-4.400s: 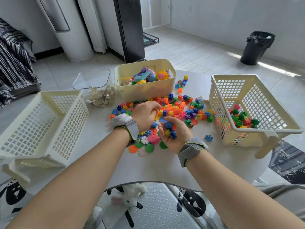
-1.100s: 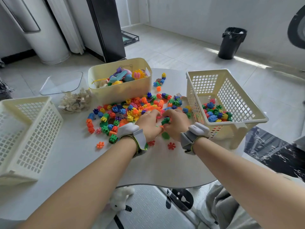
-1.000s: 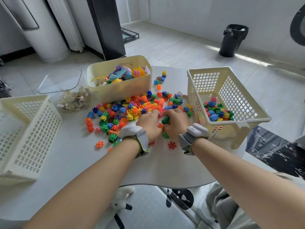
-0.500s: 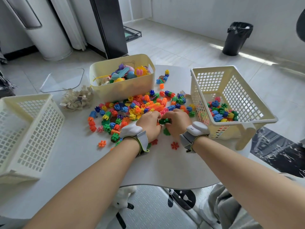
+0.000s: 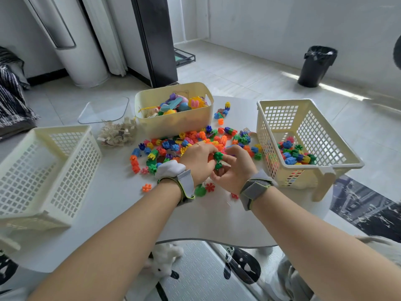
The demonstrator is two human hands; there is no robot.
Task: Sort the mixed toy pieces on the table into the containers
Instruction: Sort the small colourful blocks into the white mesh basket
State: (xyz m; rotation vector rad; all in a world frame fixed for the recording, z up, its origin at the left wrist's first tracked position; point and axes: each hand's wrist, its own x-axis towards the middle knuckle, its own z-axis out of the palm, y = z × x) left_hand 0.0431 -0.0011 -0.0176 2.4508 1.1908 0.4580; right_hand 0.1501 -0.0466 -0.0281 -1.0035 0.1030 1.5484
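Grey wrist straps [image 5: 253, 190] sit nearest on both forearms, above a white surface [image 5: 121, 209]. Just past them the left hand [image 5: 198, 162] and the right hand [image 5: 236, 172] meet, lifted slightly off the surface, with fingers curled in and two green toy pieces [image 5: 218, 160] pinched between their fingertips. The left hand lies knuckles-up and its fingertips touch the upper piece. The right hand is turned partly palm-up and its thumb and fingers close around the lower piece. The two knobbly pieces line up one behind the other, so their long axis runs away from the person; whether they are joined is unclear. Beneath the wrists lie a green disc [image 5: 200, 190] and a red flower piece [image 5: 210, 187], with an orange flower piece [image 5: 147, 187] further left. Beyond the hands a heap of mixed pieces [image 5: 191, 141] spreads across the surface. Right of it stands a lattice basket [image 5: 312, 127] holding coloured pieces, and an empty lattice basket [image 5: 71, 170] stands to the left. Behind the heap a solid cream tub [image 5: 173, 124] holds larger toys, beside a pile of wooden pieces [image 5: 117, 133].
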